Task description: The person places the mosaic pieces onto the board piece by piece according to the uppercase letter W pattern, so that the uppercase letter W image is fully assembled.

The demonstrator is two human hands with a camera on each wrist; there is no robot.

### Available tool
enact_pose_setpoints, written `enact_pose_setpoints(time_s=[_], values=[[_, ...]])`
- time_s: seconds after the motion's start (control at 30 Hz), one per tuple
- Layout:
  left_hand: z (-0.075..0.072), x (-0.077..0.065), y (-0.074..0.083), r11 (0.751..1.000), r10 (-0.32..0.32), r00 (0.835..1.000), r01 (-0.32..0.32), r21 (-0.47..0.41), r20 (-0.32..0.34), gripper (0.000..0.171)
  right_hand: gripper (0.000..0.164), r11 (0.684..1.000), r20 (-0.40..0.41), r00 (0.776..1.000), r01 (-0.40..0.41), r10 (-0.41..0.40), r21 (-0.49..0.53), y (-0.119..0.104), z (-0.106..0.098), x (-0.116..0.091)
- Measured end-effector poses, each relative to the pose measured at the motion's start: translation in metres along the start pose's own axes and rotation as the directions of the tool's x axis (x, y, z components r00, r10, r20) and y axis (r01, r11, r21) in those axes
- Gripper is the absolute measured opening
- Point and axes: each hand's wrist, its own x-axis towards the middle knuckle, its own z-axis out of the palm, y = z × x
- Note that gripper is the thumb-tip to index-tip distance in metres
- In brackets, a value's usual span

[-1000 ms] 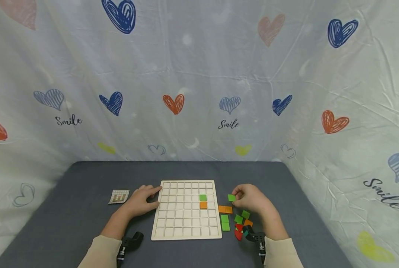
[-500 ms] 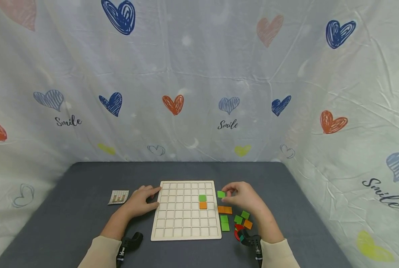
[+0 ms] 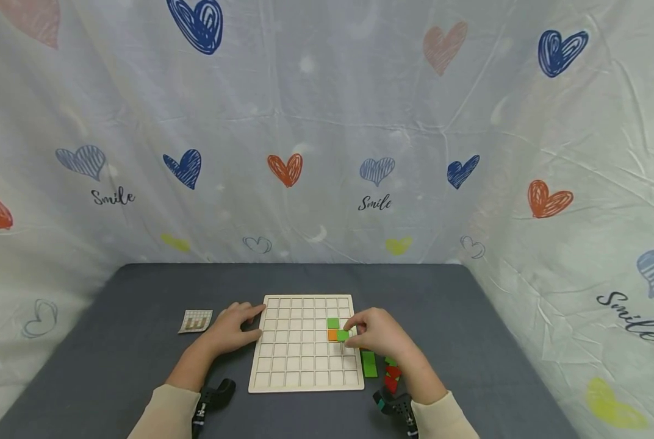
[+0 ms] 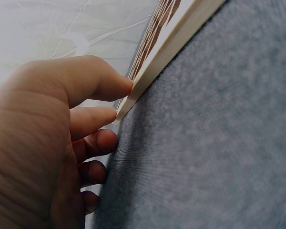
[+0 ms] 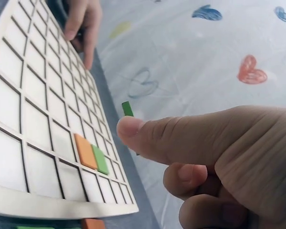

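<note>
My right hand (image 3: 380, 332) pinches a green square tile (image 3: 342, 336) between thumb and fingers, over the right part of a pale wooden grid board (image 3: 299, 366). In the right wrist view that green tile (image 5: 127, 108) shows edge-on beyond the thumb, raised off the board. Two tiles lie in neighbouring cells: a green tile (image 3: 333, 323) and, nearer me, an orange tile (image 3: 331, 335), partly covered by the held one. At the board's left edge, my left hand (image 3: 229, 329) rests with thumb and index fingertip touching the rim (image 4: 155, 64).
Right of the board lie green tiles (image 3: 369, 364), another green tile (image 3: 390, 361) and red pieces (image 3: 391, 379), partly behind my right arm. A small printed grid card (image 3: 196, 321) sits left of my left hand. A patterned curtain hangs behind the table.
My right hand has carried the green tile leftward from beside the board to over it, beside the orange tile. My left hand has stayed at the board's edge.
</note>
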Motion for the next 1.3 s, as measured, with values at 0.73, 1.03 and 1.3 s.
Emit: enact_pose_setpoints(time_s=[0.73, 1.03, 1.3], values=[[0.002, 0.001, -0.002, 1.0, 0.017, 1.0, -0.017, 0.0, -0.002, 0.057, 0.014, 0.978, 0.002, 1.0, -0.011, 0.011, -0.209, 0.002, 0.031, 0.002], [0.002, 0.0, -0.002, 1.0, 0.018, 1.0, -0.018, 0.006, -0.01, 0.056, 0.009, 0.963, -0.025, 1.0, -0.007, 0.0, -0.27, -0.002, 0.034, 0.002], [0.001, 0.0, -0.003, 0.999, 0.035, 0.999, -0.035, -0.003, -0.015, 0.055, 0.008, 0.933, -0.066, 0.997, 0.01, -0.036, -0.359, -0.004, 0.039, 0.005]])
